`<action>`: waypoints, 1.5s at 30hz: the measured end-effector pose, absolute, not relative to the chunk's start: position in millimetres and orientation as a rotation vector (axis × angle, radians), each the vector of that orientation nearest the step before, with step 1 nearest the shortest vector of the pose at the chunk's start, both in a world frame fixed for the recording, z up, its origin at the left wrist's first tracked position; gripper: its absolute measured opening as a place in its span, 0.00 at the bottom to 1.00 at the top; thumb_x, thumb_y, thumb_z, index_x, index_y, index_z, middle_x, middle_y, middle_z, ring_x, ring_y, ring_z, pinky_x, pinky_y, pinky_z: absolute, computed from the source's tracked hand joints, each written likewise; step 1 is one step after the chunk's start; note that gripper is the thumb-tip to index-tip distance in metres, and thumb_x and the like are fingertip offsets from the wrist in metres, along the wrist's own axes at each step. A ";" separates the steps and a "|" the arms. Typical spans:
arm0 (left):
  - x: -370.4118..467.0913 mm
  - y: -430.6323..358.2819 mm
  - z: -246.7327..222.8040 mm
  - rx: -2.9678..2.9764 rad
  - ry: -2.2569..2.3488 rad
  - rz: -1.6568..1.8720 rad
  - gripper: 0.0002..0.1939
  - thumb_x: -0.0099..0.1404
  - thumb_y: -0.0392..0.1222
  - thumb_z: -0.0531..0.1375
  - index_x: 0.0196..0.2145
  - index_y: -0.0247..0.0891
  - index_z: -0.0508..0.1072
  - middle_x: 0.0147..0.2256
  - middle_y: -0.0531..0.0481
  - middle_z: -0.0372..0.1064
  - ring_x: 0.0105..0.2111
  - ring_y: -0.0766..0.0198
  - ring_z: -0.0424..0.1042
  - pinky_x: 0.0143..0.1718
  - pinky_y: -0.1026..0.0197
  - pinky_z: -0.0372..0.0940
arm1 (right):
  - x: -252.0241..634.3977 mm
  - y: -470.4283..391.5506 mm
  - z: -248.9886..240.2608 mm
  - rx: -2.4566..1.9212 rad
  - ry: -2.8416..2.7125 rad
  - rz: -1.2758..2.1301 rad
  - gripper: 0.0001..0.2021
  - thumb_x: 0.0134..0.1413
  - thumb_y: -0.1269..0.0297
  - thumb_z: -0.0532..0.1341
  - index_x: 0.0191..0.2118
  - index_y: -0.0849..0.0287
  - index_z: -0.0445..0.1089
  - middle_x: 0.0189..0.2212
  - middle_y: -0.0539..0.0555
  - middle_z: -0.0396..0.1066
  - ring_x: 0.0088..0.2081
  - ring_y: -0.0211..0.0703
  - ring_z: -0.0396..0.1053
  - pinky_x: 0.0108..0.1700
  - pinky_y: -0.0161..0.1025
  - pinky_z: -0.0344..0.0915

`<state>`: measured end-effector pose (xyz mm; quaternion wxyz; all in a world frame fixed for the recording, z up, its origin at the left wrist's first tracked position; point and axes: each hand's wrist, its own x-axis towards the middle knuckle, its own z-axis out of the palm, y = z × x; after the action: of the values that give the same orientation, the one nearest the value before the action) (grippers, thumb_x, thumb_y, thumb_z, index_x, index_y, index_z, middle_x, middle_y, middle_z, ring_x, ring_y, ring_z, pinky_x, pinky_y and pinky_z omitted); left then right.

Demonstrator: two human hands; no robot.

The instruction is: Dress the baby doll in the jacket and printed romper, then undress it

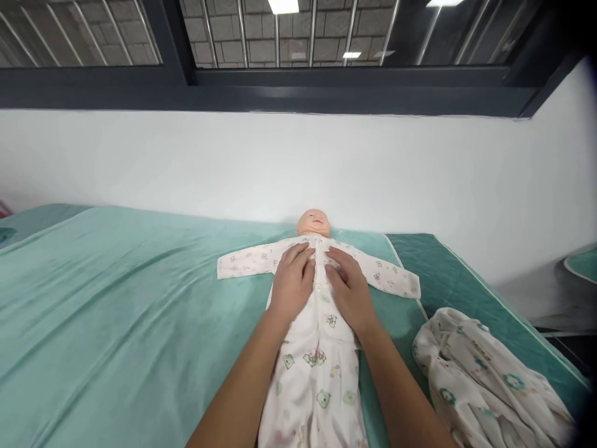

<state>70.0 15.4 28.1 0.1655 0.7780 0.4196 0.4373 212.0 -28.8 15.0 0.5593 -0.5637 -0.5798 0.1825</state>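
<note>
A baby doll (313,221) lies on its back, its head near the wall. It wears a white printed baby shirt (321,323) with both sleeves spread out sideways, and white printed pants (314,398) with green bear prints. My left hand (293,281) rests on the left half of the shirt's chest, fingers stretched out and laid flat. On the other side of the front opening, my right hand (351,290) lies on the fabric with fingers slightly bent and thumb apart. Neither hand visibly grips anything. The doll's hands are hidden in the sleeves.
A light green sheet (116,311) with wrinkles covers the surface, with a darker green cover (471,280) at the right. A crumpled white printed cloth (494,386) sits at the lower right. Behind stands a white wall (224,168) below a dark-framed window (354,90).
</note>
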 end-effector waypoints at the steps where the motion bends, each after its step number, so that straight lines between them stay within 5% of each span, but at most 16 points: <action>1: 67.5 11.0 25.2 2.238 1.189 1.242 0.17 0.72 0.41 0.50 0.53 0.42 0.71 0.58 0.47 0.66 0.60 0.58 0.61 0.63 0.49 0.56 | 210.4 -32.5 13.8 -1.328 -1.385 0.419 0.15 0.63 0.56 0.55 0.52 0.49 0.70 0.60 0.53 0.63 0.63 0.49 0.57 0.63 0.53 0.58; 14: 62.7 10.3 25.0 2.093 1.118 1.194 0.14 0.69 0.41 0.56 0.50 0.46 0.76 0.60 0.49 0.64 0.62 0.58 0.60 0.65 0.50 0.54 | 210.9 -34.0 11.2 -1.281 -1.358 0.435 0.11 0.63 0.59 0.56 0.46 0.49 0.74 0.59 0.53 0.65 0.60 0.48 0.62 0.52 0.46 0.67; 34: 61.1 12.2 23.5 1.995 1.059 1.185 0.15 0.68 0.41 0.57 0.50 0.50 0.76 0.61 0.52 0.63 0.62 0.58 0.59 0.65 0.51 0.54 | 211.4 -36.2 11.3 -1.356 -1.463 0.382 0.13 0.65 0.59 0.55 0.48 0.45 0.75 0.61 0.50 0.63 0.64 0.50 0.58 0.64 0.56 0.58; 45: 63.7 7.9 22.4 2.257 1.134 1.142 0.19 0.71 0.38 0.51 0.53 0.51 0.74 0.61 0.51 0.61 0.62 0.58 0.58 0.64 0.49 0.55 | 210.3 -34.5 9.3 -1.283 -1.356 0.408 0.13 0.61 0.63 0.58 0.51 0.48 0.68 0.56 0.51 0.66 0.60 0.44 0.61 0.63 0.48 0.58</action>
<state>63.7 7.9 22.4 0.1840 0.8004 0.4020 0.4049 210.3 -34.5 9.3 0.5772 -0.5483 -0.5795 0.1742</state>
